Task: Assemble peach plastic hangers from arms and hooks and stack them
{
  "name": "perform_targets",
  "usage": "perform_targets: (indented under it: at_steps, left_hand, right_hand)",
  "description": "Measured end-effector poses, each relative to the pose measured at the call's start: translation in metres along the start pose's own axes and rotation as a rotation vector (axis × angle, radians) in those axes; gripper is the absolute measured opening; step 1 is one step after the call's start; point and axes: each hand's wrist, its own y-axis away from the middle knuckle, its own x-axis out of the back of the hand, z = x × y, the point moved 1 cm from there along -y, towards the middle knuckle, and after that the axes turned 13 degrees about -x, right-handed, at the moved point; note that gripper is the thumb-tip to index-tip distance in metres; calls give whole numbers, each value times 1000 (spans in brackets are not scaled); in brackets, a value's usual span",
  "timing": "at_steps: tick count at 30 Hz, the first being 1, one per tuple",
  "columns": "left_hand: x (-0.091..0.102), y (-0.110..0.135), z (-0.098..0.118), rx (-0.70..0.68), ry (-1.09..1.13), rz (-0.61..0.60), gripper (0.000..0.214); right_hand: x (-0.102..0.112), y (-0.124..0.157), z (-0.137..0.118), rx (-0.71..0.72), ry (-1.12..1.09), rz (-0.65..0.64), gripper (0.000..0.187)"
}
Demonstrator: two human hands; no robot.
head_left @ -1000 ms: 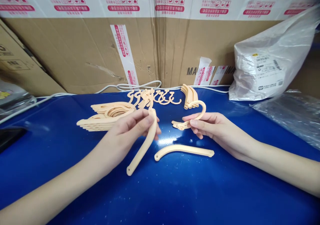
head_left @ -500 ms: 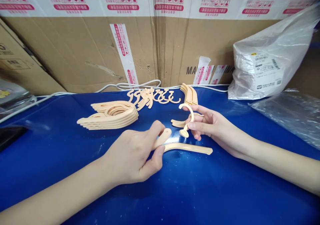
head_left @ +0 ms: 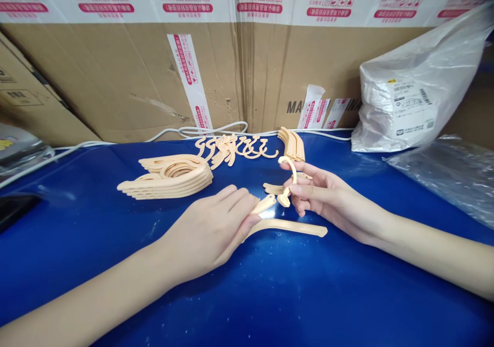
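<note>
Between the thumb and fingers of my left hand (head_left: 216,229) is a cream hanger arm (head_left: 264,204), its rounded end pointing right. Another curved hanger arm (head_left: 293,226) extends rightward from beneath that hand; whether the hand also grips it I cannot tell. My right hand (head_left: 328,190) pinches a cream hanger hook (head_left: 293,175), curved end up and round flat base down. The base is close to the held arm's tip, with a small gap. Behind the right hand lie short hanger pieces (head_left: 273,188), partly hidden.
A stack of folded hangers (head_left: 165,187) stands at left. Several loose hooks (head_left: 250,147) and a pile of hanger arms (head_left: 291,144) lie at the back. A white cable (head_left: 162,132) runs before a cardboard box (head_left: 127,74). Plastic bags (head_left: 409,90) stand at right on the blue table (head_left: 270,300).
My left hand has turned, knuckles now more on top, and the arm's tip has moved right and slightly up toward the hook's base. The right hand has barely moved.
</note>
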Motion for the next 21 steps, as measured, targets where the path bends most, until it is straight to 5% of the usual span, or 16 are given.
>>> perform_targets:
  at_steps: [21]
  left_hand:
    - [-6,1,-3,23,101,14,25]
  right_hand:
    - [-1,1,0,-18,-11,5,43]
